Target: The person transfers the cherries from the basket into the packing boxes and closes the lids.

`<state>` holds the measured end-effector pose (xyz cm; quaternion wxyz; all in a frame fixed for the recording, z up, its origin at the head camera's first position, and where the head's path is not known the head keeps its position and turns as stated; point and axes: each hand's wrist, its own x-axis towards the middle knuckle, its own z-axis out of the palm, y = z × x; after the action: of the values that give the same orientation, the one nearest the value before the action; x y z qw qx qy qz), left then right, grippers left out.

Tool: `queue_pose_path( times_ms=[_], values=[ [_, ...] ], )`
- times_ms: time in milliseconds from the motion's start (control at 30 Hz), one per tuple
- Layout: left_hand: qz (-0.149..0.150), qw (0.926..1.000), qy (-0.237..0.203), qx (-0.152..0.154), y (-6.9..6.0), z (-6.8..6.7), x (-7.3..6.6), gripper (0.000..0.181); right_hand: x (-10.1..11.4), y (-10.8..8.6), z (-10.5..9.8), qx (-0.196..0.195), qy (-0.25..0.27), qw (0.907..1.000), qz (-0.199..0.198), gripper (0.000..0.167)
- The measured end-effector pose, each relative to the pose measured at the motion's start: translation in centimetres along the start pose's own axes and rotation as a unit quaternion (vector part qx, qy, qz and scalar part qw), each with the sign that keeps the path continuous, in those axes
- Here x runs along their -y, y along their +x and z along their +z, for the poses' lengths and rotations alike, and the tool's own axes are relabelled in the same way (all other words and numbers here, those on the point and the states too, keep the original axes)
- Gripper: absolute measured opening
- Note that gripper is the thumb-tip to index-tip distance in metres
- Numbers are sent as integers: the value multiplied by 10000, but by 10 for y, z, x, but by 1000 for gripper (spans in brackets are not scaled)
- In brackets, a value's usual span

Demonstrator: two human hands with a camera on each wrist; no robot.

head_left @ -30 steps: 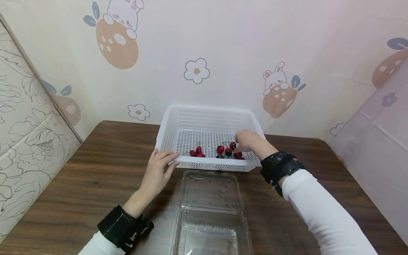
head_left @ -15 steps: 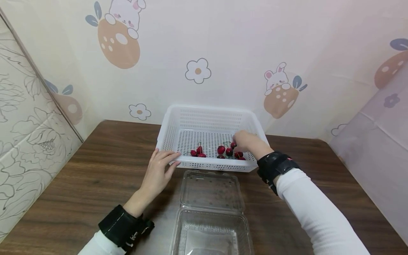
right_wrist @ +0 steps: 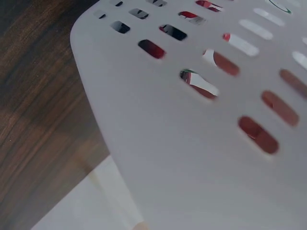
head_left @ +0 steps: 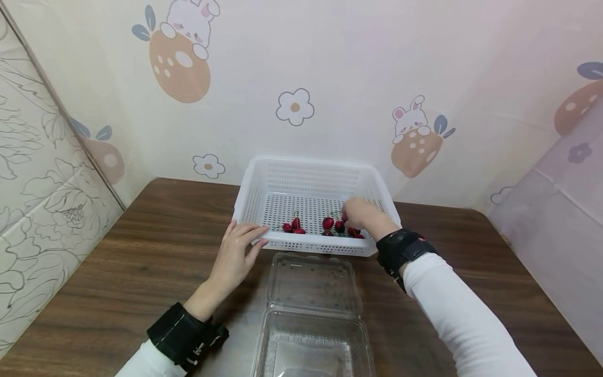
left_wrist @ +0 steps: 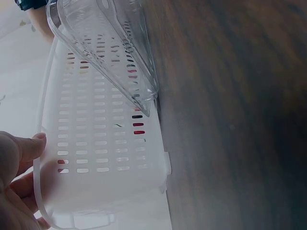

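Note:
A white perforated plastic basket (head_left: 306, 240) stands at the back of the table, with red cherries (head_left: 327, 223) along its front side and a smaller cluster of cherries (head_left: 295, 226) to the left. My left hand (head_left: 233, 254) holds the basket's front left corner; in the left wrist view its thumb (left_wrist: 33, 146) lies outside the rim and the fingers behind it. My right hand (head_left: 365, 214) reaches down inside the basket, among the right-hand cherries. Its fingertips are hidden, so a grip on a cherry cannot be made out. In the right wrist view the basket wall (right_wrist: 168, 143) covers most of the hand.
A clear plastic clamshell box lies opened in front of the basket, its lid (head_left: 313, 283) towards the basket and its tray (head_left: 311, 345) nearer to me. Beneath everything is a dark wooden table (head_left: 141, 267). A patterned wall covering (head_left: 330, 63) rises directly behind the basket.
My right hand has shifted slightly left and lower inside the basket, now partly covering a cherry that showed more before. The left hand keeps its place on the rim.

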<state>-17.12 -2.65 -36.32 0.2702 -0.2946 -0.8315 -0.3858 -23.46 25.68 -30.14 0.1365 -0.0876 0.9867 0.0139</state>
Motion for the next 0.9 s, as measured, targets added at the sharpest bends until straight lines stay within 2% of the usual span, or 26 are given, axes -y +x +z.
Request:
queue_pose_path(
  times_ms=[167,333,433,900],
  values=[
    [-6,10000,11,17,0,0,0,27,-3,2,6,-149,81,9999,-14,15],
    [12,10000,11,8,0,0,0,27,-4,5,10,-237,-12,9997,-85,6],
    [-8,10000,18,37,0,0,0,27,-4,5,11,-279,5,9996,-85,9],
    [-13,10000,19,8,0,0,0,27,-9,-5,13,-557,729,9958,40,16]
  ],
)
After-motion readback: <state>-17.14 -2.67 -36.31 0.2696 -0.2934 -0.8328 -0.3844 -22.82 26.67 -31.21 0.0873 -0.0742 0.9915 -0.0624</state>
